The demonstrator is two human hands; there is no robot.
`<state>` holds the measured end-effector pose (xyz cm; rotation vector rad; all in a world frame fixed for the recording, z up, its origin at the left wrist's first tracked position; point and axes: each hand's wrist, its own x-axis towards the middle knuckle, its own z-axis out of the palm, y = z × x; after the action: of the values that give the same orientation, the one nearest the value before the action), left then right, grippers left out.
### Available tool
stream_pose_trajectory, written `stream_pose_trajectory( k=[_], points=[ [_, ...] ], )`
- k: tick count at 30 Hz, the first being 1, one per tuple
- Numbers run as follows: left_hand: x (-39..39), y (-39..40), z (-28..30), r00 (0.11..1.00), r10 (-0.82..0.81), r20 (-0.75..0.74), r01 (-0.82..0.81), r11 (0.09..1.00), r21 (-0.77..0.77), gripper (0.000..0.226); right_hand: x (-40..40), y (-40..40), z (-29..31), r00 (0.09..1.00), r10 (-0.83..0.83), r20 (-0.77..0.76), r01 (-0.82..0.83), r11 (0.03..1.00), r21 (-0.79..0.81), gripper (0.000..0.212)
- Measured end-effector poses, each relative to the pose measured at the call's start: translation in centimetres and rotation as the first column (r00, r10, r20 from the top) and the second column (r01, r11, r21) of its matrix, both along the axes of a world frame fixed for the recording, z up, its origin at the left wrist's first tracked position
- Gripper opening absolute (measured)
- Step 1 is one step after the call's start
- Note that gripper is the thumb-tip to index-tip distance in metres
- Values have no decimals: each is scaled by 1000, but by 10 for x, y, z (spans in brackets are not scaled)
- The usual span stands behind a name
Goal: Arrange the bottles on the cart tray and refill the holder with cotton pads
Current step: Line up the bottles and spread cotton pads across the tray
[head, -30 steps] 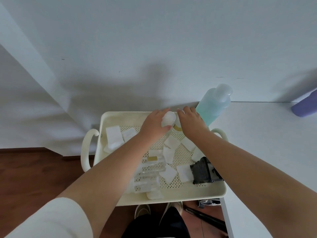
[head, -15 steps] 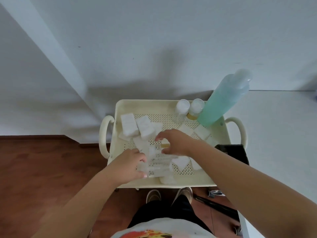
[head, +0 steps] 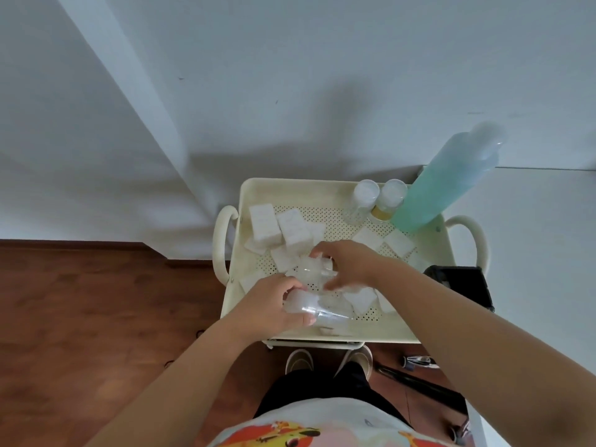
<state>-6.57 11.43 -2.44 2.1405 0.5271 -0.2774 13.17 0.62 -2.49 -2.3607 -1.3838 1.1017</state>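
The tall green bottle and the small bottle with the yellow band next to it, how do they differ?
The tall green bottle is far bigger and rises well above the tray rim; the small bottle with the yellow band is short. The tall green bottle looks filled with pale green liquid; the small one is clear with a yellow band low down. Both stand upright in the cart tray's far right corner, and both have pale caps.

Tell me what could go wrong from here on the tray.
The clear holder sits at the tray's near edge, gripped by the left hand; a slip could drop it to the floor. The right hand may sweep loose cotton pads around. A wide reach might tip the tall green bottle.
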Motion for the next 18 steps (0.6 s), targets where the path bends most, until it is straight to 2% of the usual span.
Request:
stream_pose_trajectory(
  k=[3, 7, 10, 13, 18],
  points=[
    [5, 0, 16, 995, 38, 90, -34, 999, -42, 50, 12, -9, 20, 999, -36, 20, 34, 997, 72, 78],
    [22, 7, 44, 983, 41, 178, -49, 998, 40, 52, 34, -7, 52, 996, -62, 64, 51, 986, 161, 88],
    [42, 24, 67, 966, 92, 243, -130, 981, 144, 50, 50, 2, 70, 986, -130, 101, 105, 969, 224, 76],
    [64, 44, 86, 952, 139, 274, -202, 956, 215, 51, 61, 13, 80, 966, -151, 211, 93, 961, 262, 63],
    [102, 72, 96, 924, 169, 342, -277, 914, 298, 54, 76, 34, 81, 955, -135, 265, 64, 964, 260, 59]
  ],
)
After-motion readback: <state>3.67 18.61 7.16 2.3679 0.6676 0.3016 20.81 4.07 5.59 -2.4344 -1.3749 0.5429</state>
